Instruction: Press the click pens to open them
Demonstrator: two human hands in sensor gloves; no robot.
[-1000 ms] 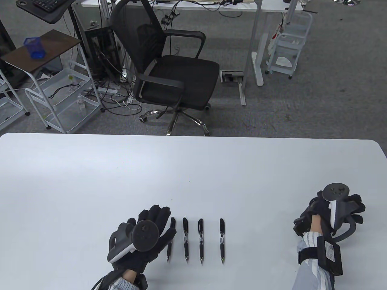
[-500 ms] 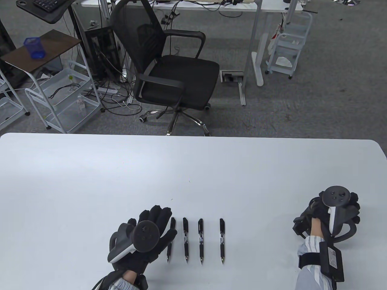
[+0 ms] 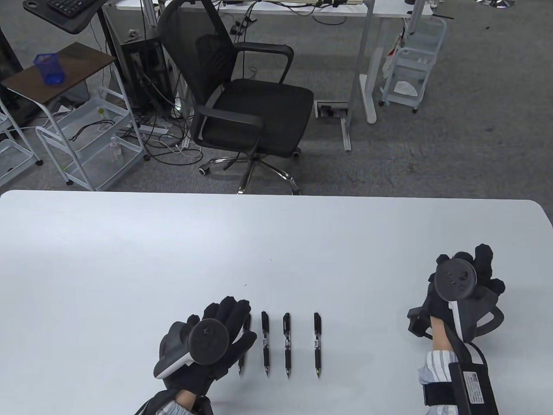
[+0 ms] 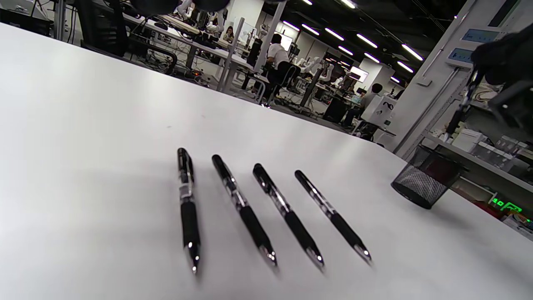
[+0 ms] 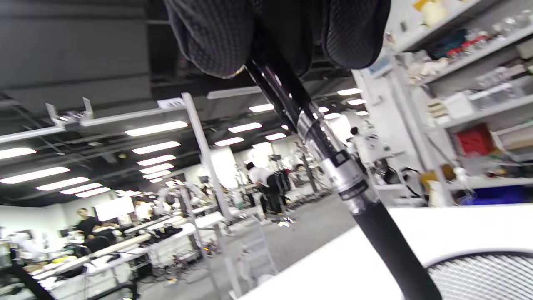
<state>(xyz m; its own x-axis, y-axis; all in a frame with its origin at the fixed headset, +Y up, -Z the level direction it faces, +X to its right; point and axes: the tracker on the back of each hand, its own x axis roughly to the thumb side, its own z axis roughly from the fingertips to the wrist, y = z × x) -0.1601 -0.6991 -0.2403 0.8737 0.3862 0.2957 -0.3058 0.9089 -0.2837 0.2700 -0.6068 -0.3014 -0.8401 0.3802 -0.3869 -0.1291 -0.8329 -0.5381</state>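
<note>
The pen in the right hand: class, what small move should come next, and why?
Probably lower the pen into the mesh pen holder, tip first. The right hand grips its upper end, and the holder's rim sits just beside the tip. The left hand already hovers over the leftmost pen of four on the table.

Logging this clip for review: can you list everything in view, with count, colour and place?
click pens on table: four, black, parallel row near the front edge, tips toward the person
held pen: one, black and silver, in the right hand
mesh pen cup: one, black, on the table right of the row
table: one, white
office chair: one, black, beyond the table
blue cup: one, on a brown side table, far left
left hand: black glove, over the leftmost pen
right hand: black glove, right side, grips the held pen
</note>
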